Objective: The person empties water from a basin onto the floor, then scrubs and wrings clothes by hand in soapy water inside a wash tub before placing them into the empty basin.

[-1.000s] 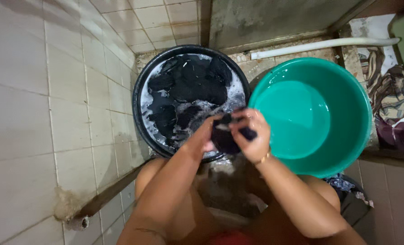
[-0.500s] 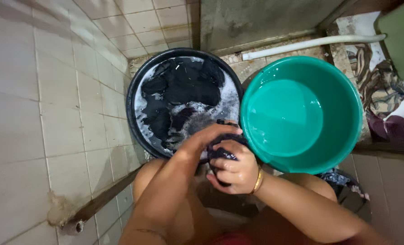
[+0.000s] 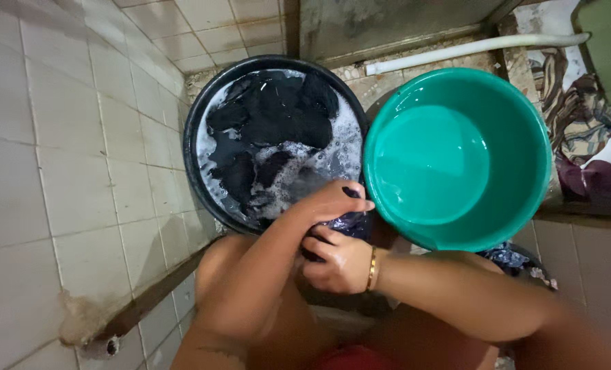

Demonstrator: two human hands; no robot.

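Observation:
Both my hands grip one dark wet cloth [image 3: 350,220] at the near rim of a black basin [image 3: 194,120]. My left hand [image 3: 329,202] presses over the top of the cloth. Below it, my right hand [image 3: 336,260], with a gold bangle on the wrist, squeezes the cloth from underneath. The black basin holds soapy, foamy water and several dark clothes [image 3: 278,116]. Right beside it stands a green basin [image 3: 535,123] with clear water.
Tiled walls close in on the left and behind. A white pipe [image 3: 470,46] runs along the floor behind the basins. Patterned clothes [image 3: 580,130] lie heaped at the right. A rusty pipe [image 3: 148,298] crosses the lower left.
My hands have drawn the dark cloth back toward me, from above the basin's rim to just in front of it. The right hand dropped under the left.

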